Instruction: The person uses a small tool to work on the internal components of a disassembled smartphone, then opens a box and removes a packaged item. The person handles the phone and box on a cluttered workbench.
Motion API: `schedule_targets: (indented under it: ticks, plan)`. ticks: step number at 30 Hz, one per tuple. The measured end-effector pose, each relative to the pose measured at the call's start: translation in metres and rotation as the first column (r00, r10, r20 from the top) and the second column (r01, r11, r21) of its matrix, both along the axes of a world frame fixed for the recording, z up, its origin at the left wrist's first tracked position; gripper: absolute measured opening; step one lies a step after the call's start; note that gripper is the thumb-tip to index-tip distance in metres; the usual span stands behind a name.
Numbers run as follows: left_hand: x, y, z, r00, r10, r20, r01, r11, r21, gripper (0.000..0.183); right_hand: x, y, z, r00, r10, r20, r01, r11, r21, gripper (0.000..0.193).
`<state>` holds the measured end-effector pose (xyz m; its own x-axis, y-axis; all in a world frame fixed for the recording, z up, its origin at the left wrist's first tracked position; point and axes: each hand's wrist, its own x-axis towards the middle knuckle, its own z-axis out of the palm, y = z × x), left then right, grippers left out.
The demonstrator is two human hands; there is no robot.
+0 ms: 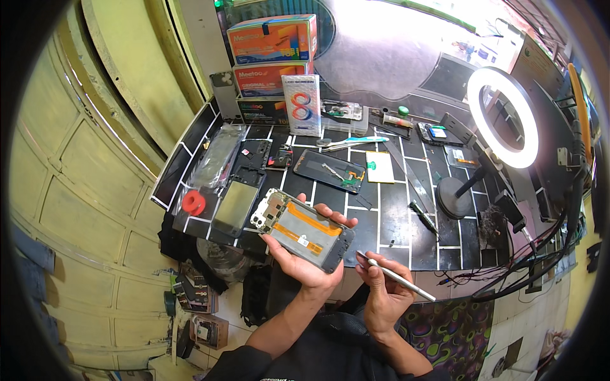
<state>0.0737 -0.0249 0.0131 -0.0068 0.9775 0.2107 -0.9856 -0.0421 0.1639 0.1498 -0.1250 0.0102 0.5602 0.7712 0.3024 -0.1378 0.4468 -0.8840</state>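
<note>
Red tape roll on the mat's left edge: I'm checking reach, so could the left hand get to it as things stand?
Probably not at once: the left hand is full, gripping the opened phone. The path to the red tape roll looks open, apart from a phone screen beside it.

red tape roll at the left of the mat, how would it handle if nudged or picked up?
The red tape roll looks like a small ring, so probably light. It seems to lie flat on the black mat, so a nudge would likely slide it; set on edge it could roll. It probably feels rigid, with the centre hole an easy pinch point. Neither hand is near it.
</note>
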Motion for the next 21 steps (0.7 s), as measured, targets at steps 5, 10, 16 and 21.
schedule_targets:
  ticks: [5, 10, 16, 21]
  plan:
    - [0.001, -0.001, 0.002, 1.000, -0.005, -0.010, 0.005, 1.000, 0.003, 0.088, -0.001, -0.003, 0.005, 0.997, 0.065, -0.029, -0.066, 0.997, -0.039, 0.017]
    - [0.000, -0.003, 0.003, 0.998, -0.064, 0.005, 0.064, 0.995, -0.076, 0.086, -0.004, -0.008, 0.015, 0.982, 0.165, -0.093, -0.169, 0.985, -0.037, 0.015]
    - [-0.002, -0.004, -0.002, 0.984, -0.176, 0.031, 0.179, 0.968, -0.176, 0.084, -0.007, -0.011, 0.015, 0.991, 0.130, -0.018, -0.131, 0.990, -0.044, 0.014]
    - [-0.003, -0.007, -0.001, 0.965, -0.247, 0.091, 0.261, 0.943, -0.206, 0.083, -0.009, -0.013, 0.016, 0.994, 0.109, -0.013, -0.110, 0.993, -0.037, 0.014]
